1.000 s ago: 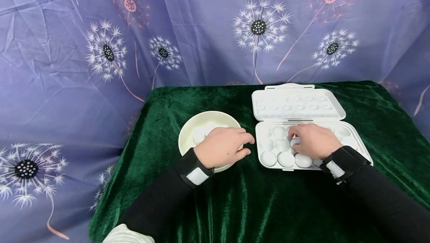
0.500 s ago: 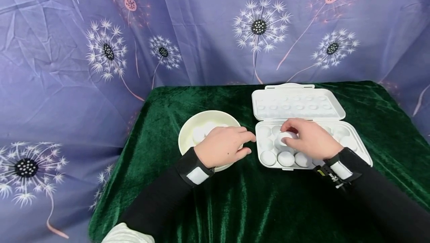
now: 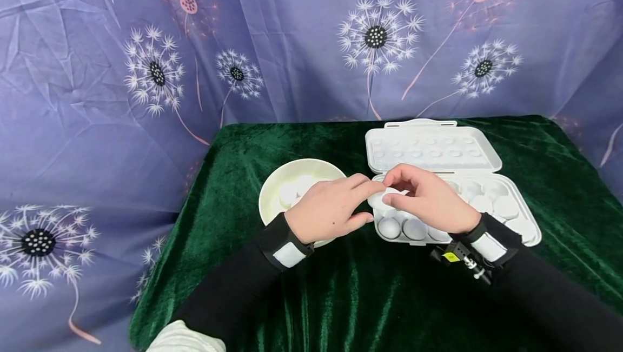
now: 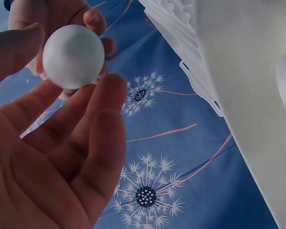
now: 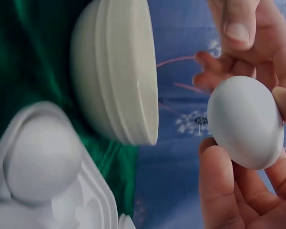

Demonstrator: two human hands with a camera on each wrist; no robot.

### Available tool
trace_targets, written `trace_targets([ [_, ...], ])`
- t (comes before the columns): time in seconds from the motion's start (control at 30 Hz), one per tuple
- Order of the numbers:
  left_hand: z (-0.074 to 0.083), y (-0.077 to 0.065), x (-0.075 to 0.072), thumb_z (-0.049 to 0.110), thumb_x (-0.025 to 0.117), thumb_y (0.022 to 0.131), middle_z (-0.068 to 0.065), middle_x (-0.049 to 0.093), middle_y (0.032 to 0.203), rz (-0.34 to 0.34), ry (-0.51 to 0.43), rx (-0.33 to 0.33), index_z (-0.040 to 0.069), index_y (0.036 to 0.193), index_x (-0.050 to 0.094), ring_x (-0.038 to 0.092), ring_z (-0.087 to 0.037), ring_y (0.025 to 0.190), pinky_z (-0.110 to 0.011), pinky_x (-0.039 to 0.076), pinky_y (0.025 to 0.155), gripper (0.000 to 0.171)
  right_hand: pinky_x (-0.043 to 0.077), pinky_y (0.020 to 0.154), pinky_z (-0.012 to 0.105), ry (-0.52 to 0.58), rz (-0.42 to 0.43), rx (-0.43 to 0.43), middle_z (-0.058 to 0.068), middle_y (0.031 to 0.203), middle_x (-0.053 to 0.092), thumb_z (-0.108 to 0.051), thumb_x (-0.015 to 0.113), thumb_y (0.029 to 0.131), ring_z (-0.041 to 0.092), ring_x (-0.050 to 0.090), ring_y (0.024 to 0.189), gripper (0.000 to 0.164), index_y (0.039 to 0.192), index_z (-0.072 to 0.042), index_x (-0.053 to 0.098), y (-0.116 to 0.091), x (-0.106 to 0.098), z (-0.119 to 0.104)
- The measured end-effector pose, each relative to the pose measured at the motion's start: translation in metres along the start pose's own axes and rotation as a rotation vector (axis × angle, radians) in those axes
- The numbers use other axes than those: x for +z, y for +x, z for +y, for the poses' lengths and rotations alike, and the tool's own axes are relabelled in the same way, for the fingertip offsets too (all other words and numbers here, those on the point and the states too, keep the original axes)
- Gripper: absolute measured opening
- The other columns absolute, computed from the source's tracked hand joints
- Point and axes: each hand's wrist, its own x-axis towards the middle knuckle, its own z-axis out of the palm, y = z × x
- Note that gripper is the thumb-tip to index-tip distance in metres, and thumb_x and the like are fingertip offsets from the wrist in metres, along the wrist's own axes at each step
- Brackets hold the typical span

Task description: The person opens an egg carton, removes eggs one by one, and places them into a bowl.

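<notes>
White egg (image 5: 246,122) is up in the air, over the 9 o'clock end of the egg tray (image 3: 532,237). Right hand (image 3: 435,200) comes in from 4 o'clock and has it: fingers pinching the egg, thumb on the near side. Left hand (image 3: 331,211) comes in from 8 o'clock, palm down, fingers apart and loosely bent, index tip up against the egg; can't tell if that finger bears any load. Hands nearly meet at the egg. Bowl (image 3: 265,200), cream, sits at 9 o'clock from the tray, just beside it, partly under the left hand. Bowl eggs (image 3: 289,195) show at its 10 o'clock side, rest hidden by the hand. Tray carries more white eggs: near-row eggs (image 3: 415,229) run along the 7 o'clock side, right-end eggs (image 3: 506,207) at 3 o'clock. Some compartments blocked by the right hand. Lid (image 3: 430,149) lies back at 12 o'clock, joined to the tray along the far edge. All on a green-draped bench (image 3: 340,298). Purple dandelion-print curtain (image 3: 302,38) stands behind, 12 o'clock. Both wrists wear black cuffs, pale patch on each.
</notes>
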Motion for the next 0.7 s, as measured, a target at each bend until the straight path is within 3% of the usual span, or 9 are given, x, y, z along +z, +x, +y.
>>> trace_targets([
  [0.17, 0.000, -0.001, -0.001, 0.033, 0.069, 0.097, 0.003, 0.058, 0.123, 0.025, 0.001, 0.003, 0.017, 0.143, 0.053, 0.052, -0.005, 0.072, -0.024, 0.046, 0.063, 0.051, 0.054, 0.073, 0.034, 0.137, -0.027, 0.032, 0.009, 0.104, 0.063, -0.013, 0.065, 0.099, 0.026, 0.064, 0.084, 0.014, 0.111, -0.009, 0.059, 0.004, 0.007, -0.002],
  [0.33, -0.001, -0.001, 0.000, 0.030, 0.070, 0.096, 0.001, 0.060, 0.118, 0.071, -0.002, 0.016, 0.016, 0.135, 0.056, 0.054, -0.006, 0.071, -0.024, 0.047, 0.062, 0.043, 0.056, 0.075, 0.040, 0.219, -0.047, 0.039, 0.013, 0.103, 0.063, -0.013, 0.064, 0.100, 0.035, 0.065, 0.088, 0.014, 0.110, -0.006, 0.057, 0.007, 0.013, -0.004],
  [0.5, -0.003, -0.001, -0.002, 0.028, 0.071, 0.095, 0.003, 0.059, 0.111, 0.080, -0.001, 0.014, 0.018, 0.131, 0.059, 0.051, -0.004, 0.068, -0.023, 0.044, 0.060, 0.040, 0.056, 0.075, 0.040, 0.210, -0.050, 0.032, 0.011, 0.101, 0.064, -0.014, 0.064, 0.100, 0.028, 0.066, 0.087, 0.012, 0.108, -0.008, 0.058, 0.008, 0.016, -0.005],
  [0.7, -0.005, -0.005, -0.006, 0.028, 0.071, 0.092, 0.006, 0.058, 0.105, 0.023, -0.032, -0.037, 0.022, 0.131, 0.061, 0.048, -0.004, 0.067, -0.023, 0.042, 0.059, 0.041, 0.054, 0.077, 0.035, 0.169, -0.070, 0.027, 0.008, 0.108, 0.064, -0.015, 0.062, 0.101, 0.025, 0.066, 0.093, 0.011, 0.112, -0.012, 0.060, 0.006, 0.018, -0.005],
])
